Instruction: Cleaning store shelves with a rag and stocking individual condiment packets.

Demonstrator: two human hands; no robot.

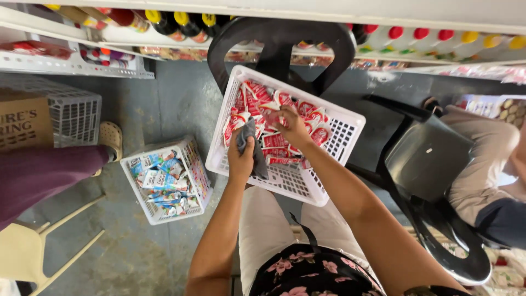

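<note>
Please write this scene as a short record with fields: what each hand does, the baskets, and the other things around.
left hand: left hand holds a grey cloth over the basket
right hand: right hand grips a red-and-white packet
main basket: white basket on the lap, holding many such packets, its near end bare
second basket: smaller white basket on the floor, with blue-and-white packets
seats: black chair ahead, another to the right
others: a person's leg at right
background: shelves of bottles
</note>
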